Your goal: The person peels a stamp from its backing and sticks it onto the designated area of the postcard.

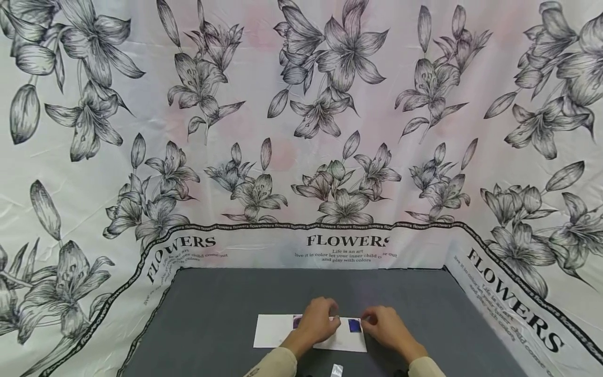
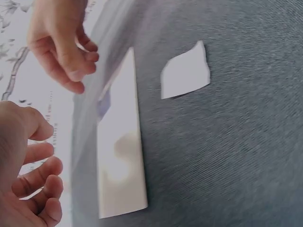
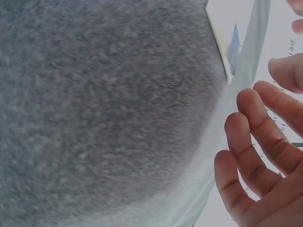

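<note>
A long white card strip (image 1: 275, 331) lies on the grey surface in the head view. Near its right end is a blue patch (image 1: 354, 325), and a purple patch (image 1: 297, 321) shows partly behind my left hand (image 1: 316, 324). That hand is over the strip's middle, and in the left wrist view its loosely bent fingers (image 2: 38, 182) have nothing between them. My right hand (image 1: 385, 327) is beside the strip's right end. The right wrist view shows its fingers (image 3: 236, 127) relaxed, with the thumb apart from them and no object held.
A small white paper scrap (image 2: 187, 71) lies apart from the strip, on the side nearer the person. The grey cloth surface (image 1: 212, 303) extends around the strip. A white flower-printed curtain (image 1: 264, 251) borders it at the back and sides.
</note>
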`<state>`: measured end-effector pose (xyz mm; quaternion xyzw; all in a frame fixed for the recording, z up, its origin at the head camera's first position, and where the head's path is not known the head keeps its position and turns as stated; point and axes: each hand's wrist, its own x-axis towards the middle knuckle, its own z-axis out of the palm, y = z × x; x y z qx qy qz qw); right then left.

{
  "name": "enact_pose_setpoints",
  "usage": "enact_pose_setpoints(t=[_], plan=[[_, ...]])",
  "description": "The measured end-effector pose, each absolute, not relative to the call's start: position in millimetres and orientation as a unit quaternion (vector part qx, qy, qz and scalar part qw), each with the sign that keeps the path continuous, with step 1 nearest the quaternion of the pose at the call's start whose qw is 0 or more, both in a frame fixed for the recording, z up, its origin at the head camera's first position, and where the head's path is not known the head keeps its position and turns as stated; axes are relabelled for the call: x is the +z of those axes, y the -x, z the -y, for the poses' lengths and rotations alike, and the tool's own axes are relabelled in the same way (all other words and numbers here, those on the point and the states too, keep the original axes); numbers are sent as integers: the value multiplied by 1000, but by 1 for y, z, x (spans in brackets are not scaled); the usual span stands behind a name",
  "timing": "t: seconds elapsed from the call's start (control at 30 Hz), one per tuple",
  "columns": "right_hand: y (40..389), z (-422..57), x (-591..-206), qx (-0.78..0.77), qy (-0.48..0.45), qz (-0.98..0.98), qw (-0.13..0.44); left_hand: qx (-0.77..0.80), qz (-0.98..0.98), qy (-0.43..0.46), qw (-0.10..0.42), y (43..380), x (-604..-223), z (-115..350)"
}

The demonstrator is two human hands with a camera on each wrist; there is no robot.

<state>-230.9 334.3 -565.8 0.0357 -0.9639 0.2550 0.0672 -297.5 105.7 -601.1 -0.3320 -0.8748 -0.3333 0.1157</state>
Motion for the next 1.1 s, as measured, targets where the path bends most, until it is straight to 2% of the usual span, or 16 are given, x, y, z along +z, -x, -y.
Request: enact_pose_setpoints(t=[0.2, 0.4, 0.57, 0.83, 1.1], plan=[[229, -336, -557, 250, -28, 964, 86, -316, 894, 304, 94, 276, -551, -95], [227, -335, -542, 245, -27, 962, 119, -284, 909, 288, 102, 270, -529, -82], [227, -334, -534, 238, -22, 963, 121, -277, 910, 281, 124, 274, -525, -63], [222, -339, -531, 226, -15, 961, 157, -262, 918, 253, 156, 278, -523, -31], [215, -348, -532, 178, -37, 953, 244, -225, 921, 242, 205, 284, -525, 3]])
